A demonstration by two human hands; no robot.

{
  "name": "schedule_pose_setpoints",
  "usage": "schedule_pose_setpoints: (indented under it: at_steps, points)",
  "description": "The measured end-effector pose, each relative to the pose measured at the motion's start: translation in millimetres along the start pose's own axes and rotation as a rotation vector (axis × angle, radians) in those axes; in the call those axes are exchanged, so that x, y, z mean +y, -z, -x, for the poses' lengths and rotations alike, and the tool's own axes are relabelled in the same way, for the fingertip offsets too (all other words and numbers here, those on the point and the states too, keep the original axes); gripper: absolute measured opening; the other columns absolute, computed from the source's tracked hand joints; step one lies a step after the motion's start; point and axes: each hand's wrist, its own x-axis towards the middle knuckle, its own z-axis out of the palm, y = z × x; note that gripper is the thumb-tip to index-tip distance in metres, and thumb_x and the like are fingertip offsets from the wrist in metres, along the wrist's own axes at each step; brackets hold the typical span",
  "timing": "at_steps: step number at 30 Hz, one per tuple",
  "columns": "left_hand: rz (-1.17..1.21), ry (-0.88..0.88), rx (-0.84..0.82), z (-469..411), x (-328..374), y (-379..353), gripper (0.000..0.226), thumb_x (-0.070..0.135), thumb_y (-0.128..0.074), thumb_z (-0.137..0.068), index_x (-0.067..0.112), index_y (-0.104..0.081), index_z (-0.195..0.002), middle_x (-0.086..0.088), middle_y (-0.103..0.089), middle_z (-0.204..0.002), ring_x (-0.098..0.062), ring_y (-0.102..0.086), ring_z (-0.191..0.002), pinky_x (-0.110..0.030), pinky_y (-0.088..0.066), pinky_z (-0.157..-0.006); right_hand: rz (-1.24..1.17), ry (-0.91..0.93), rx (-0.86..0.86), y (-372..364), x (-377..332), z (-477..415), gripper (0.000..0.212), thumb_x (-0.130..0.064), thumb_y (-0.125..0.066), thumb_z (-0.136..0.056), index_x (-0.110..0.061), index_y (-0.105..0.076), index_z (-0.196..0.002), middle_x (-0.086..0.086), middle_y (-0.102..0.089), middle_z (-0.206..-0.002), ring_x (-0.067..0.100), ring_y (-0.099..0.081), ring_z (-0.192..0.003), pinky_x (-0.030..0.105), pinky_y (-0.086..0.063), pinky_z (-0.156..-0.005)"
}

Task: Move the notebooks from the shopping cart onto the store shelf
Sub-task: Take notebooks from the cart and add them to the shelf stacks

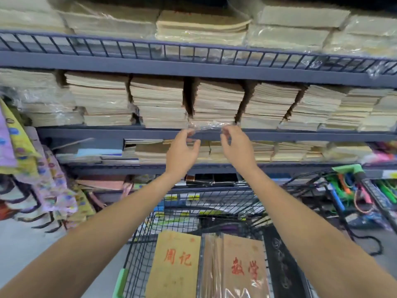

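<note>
Above carted notebooks point(176, 265), left hand point(182, 149) and right hand point(236, 147) pinch a shelved plastic-wrapped pack point(211, 124).

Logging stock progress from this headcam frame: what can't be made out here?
Head view only.
Whether the left hand and right hand pinch the clear-plastic-wrapped notebook bundle: the fingertips are motion-blurred.
How many brown kraft notebooks with red characters lie in the black wire shopping cart: the bottom edge cuts them off, and the top covers hide any beneath.
Titles of the beige shelf stacks: only page edges face the camera.
</note>
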Motion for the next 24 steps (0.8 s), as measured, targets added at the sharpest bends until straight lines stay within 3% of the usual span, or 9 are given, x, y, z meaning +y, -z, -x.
schedule_pose_setpoints:
  at_steps: [6, 9, 13, 15, 17, 18, 21, 23, 24]
  points:
    - [-0.076, 0.242, -0.184, 59.4, -66.1, -26.5, 0.021, 0.026, -0.052, -0.094, 0.018, -0.057, -0.113, 0.007, -0.061, -0.096, -0.009, -0.057, -0.084, -0.026, -0.046, -0.072, -0.005, -0.217, -0.231, -53.0, 35.4, 68.0, 0.023, -0.02, -0.047, -0.096, -0.009, -0.064, -0.107, 0.007, -0.068, -0.094, 0.022, -0.064, -0.084, 0.034, -0.05, -0.072]
    - [-0.08, 0.4, -0.272, 96.4, -114.0, -46.1, 0.021, 0.023, -0.051, -0.095, 0.013, -0.057, -0.113, 0.001, -0.061, -0.095, -0.017, -0.059, -0.082, -0.026, -0.044, -0.069, 0.018, -0.359, -0.372, -90.4, 58.6, 111.4, 0.022, -0.023, -0.045, -0.097, -0.01, -0.063, -0.099, 0.007, -0.068, -0.085, 0.024, -0.062, -0.079, 0.035, -0.049, -0.069]
    - [-0.141, 0.702, -0.411, 153.1, -176.1, -59.5, 0.029, 0.02, -0.05, -0.095, 0.008, -0.052, -0.121, -0.007, -0.058, -0.119, -0.025, -0.059, -0.09, -0.03, -0.044, -0.073, -0.021, -0.603, -0.618, -136.6, 81.7, 178.3, 0.019, -0.016, -0.045, -0.095, -0.008, -0.061, -0.091, 0.012, -0.068, -0.093, 0.028, -0.063, -0.087, 0.033, -0.047, -0.076]
    - [-0.207, 0.822, -0.493, 178.8, -207.2, -64.8, 0.033, 0.022, -0.051, -0.095, 0.006, -0.048, -0.124, -0.008, -0.055, -0.116, -0.024, -0.056, -0.084, -0.032, -0.045, -0.073, -0.046, -0.661, -0.721, -161.9, 93.5, 209.6, 0.02, -0.016, -0.045, -0.095, -0.01, -0.063, -0.098, 0.011, -0.068, -0.101, 0.027, -0.062, -0.099, 0.036, -0.045, -0.092]
    - [-0.198, 0.938, -0.544, 201.2, -229.7, -68.4, 0.038, 0.019, -0.052, -0.094, 0.001, -0.045, -0.127, -0.013, -0.052, -0.117, -0.026, -0.057, -0.098, -0.041, -0.046, -0.082, -0.076, -0.726, -0.862, -178.7, 97.9, 241.0, 0.031, -0.016, -0.042, -0.097, -0.014, -0.057, -0.124, 0.007, -0.062, -0.123, 0.026, -0.052, -0.122, 0.041, -0.026, -0.113]
    - [-0.191, 0.979, -0.543, 209.9, -244.1, -72.2, 0.039, 0.016, -0.052, -0.094, -0.002, -0.045, -0.127, -0.015, -0.05, -0.126, -0.03, -0.055, -0.111, -0.044, -0.044, -0.089, -0.109, -0.782, -0.921, -188.6, 101.5, 252.4, 0.036, -0.014, -0.041, -0.098, -0.012, -0.05, -0.132, 0.007, -0.056, -0.131, 0.027, -0.045, -0.128, 0.038, -0.022, -0.114]
    - [-0.244, 1.065, -0.578, 238.8, -276.1, -80.2, 0.04, 0.011, -0.049, -0.094, -0.004, -0.043, -0.13, -0.017, -0.046, -0.136, -0.036, -0.047, -0.124, -0.041, -0.042, -0.092, -0.114, -0.908, -1.035, -221.7, 113.6, 294.8, 0.035, -0.014, -0.042, -0.098, -0.004, -0.045, -0.131, 0.01, -0.055, -0.115, 0.033, -0.05, -0.122, 0.033, -0.041, -0.09]
    - [-0.26, 1.125, -0.61, 258.8, -298.6, -89.2, 0.045, 0.01, -0.049, -0.094, -0.003, -0.039, -0.135, -0.017, -0.044, -0.139, -0.034, -0.046, -0.126, -0.036, -0.042, -0.089, -0.098, -1.007, -1.058, -246.0, 122.4, 320.1, 0.037, -0.018, -0.046, -0.096, -0.002, -0.044, -0.13, 0.015, -0.056, -0.12, 0.034, -0.052, -0.119, 0.036, -0.043, -0.093]
    - [-0.267, 1.141, -0.635, 270.5, -311.9, -94.1, 0.05, 0.012, -0.051, -0.093, -0.001, -0.035, -0.139, -0.017, -0.04, -0.143, -0.031, -0.042, -0.13, -0.032, -0.04, -0.095, -0.104, -1.047, -1.08, -259.0, 127.0, 331.0, 0.041, -0.018, -0.048, -0.096, -0.002, -0.041, -0.133, 0.017, -0.054, -0.128, 0.033, -0.052, -0.12, 0.037, -0.042, -0.097]
